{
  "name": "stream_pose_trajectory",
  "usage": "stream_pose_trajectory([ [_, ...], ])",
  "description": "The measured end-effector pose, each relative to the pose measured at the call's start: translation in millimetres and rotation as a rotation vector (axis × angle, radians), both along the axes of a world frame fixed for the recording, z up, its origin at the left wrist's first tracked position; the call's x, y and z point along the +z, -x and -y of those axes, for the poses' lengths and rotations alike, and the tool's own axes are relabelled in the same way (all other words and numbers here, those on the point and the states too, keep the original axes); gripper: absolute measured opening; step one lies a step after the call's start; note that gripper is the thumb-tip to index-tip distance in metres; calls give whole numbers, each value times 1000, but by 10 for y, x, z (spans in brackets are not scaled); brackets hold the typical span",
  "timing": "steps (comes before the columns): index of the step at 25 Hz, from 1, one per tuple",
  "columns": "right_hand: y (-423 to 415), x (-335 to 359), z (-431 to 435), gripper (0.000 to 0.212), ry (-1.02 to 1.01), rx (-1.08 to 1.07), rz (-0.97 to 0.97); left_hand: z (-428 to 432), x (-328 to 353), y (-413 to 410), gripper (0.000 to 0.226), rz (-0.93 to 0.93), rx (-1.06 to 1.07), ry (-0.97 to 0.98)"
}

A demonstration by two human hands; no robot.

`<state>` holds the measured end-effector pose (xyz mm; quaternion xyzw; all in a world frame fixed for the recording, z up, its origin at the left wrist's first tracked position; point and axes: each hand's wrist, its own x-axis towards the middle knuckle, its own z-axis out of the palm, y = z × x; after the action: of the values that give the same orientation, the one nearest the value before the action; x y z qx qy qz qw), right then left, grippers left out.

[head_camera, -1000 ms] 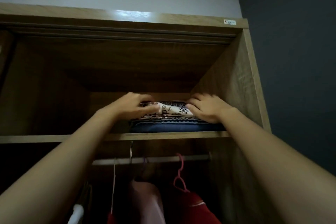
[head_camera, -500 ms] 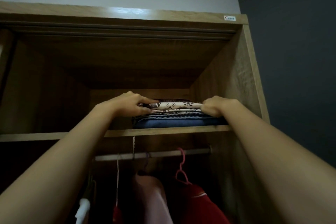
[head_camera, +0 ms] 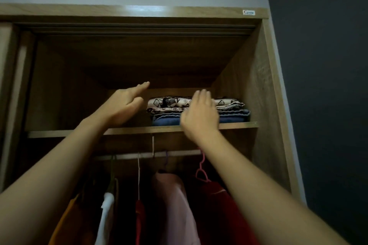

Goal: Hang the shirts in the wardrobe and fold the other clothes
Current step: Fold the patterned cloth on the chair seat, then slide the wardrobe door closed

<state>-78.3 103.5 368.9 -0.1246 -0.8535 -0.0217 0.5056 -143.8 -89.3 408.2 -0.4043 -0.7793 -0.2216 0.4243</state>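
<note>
A folded cream garment with dark patterns [head_camera: 169,103] lies on top of a folded blue garment [head_camera: 233,117] on the wardrobe's upper shelf [head_camera: 127,131], at its right end. My left hand [head_camera: 121,106] hovers open just left of the stack, fingers stretched, touching nothing. My right hand [head_camera: 200,116] is open in front of the stack, hiding its middle, and holds nothing. Below the shelf, several shirts hang from the rail [head_camera: 179,153]: a pink one [head_camera: 175,201], a red one [head_camera: 217,209], a white one [head_camera: 105,217].
The wardrobe's right side panel [head_camera: 256,89] stands close beside the stack. A dark grey wall [head_camera: 322,85] is to the right. The shelf's left part [head_camera: 59,105] is dark. A pink hanger [head_camera: 201,171] hooks the rail near my right forearm.
Both hands have let go of the patterned garment and pulled back off the stack, fingers now spread. The stack lies still on the shelf. The view has tilted down a little.
</note>
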Motion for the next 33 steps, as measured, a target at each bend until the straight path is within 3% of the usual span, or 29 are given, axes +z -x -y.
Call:
stream_pose_trajectory([
  [4, -67, -762, 993, 67, -100, 410, -100, 654, -506, -215, 73, -203, 27, -47],
  [7, -79, -1579, 1766, 65, -164, 604, -107, 1238, -1095, -245, 65, -252, 105, -70],
  [16, 14, -3947, 3712, 60, -428, 966, 478, 3123, -2973, -54, 59, -96, 449, -8],
  [20, 86, -4745, 3957, 44, -505, 994, 736, 3516, -3630, 166, 60, -13, 515, 30],
  [24, 289, -5289, 3856, 22, -668, 902, 819, 3583, -3986, 368, 60, -22, 500, 65],
  [33, 689, -5340, 3476, 48, -1220, 663, 752, 3471, -4284, 565, 69, 6, 452, -13],
])
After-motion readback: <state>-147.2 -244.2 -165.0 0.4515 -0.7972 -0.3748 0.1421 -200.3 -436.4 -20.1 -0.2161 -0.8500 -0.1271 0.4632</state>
